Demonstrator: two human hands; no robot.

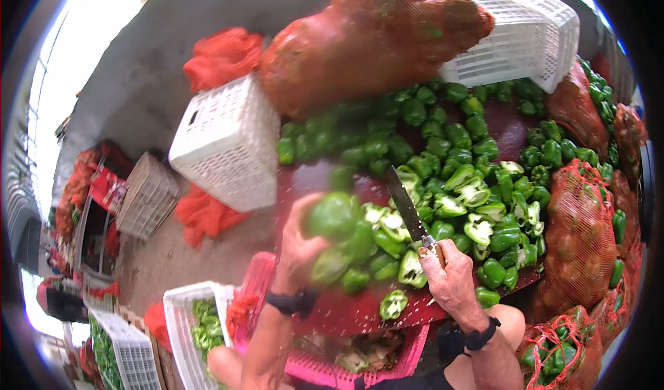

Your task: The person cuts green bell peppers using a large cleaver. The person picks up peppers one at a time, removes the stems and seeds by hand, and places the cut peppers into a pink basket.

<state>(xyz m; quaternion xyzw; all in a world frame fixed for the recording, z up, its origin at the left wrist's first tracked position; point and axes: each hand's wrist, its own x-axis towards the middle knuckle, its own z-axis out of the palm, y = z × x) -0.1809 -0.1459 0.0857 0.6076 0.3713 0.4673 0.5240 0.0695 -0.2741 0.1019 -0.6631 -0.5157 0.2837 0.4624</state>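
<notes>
Closed around a whole green bell pepper (330,215), my left hand (297,248) is over the left part of the red tabletop (297,182); both are blurred by motion. My right hand (449,276) grips the handle of a knife (407,203), its long dark blade slanting up and to the left with pale bits stuck to it. Under and beyond the knife, many cut green peppers (477,231) lie heaped, pale insides showing. A single cut pepper (394,305) rests near the table's front edge. Whole peppers (456,136) spread across the back.
A big red mesh sack (311,58) lies behind the table, beside an upturned white crate (235,151). More white crates (515,30) stand back right. Filled mesh sacks (574,238) line the right. A pink crate (304,366) with scraps sits below; a white crate (176,321) holds cut peppers.
</notes>
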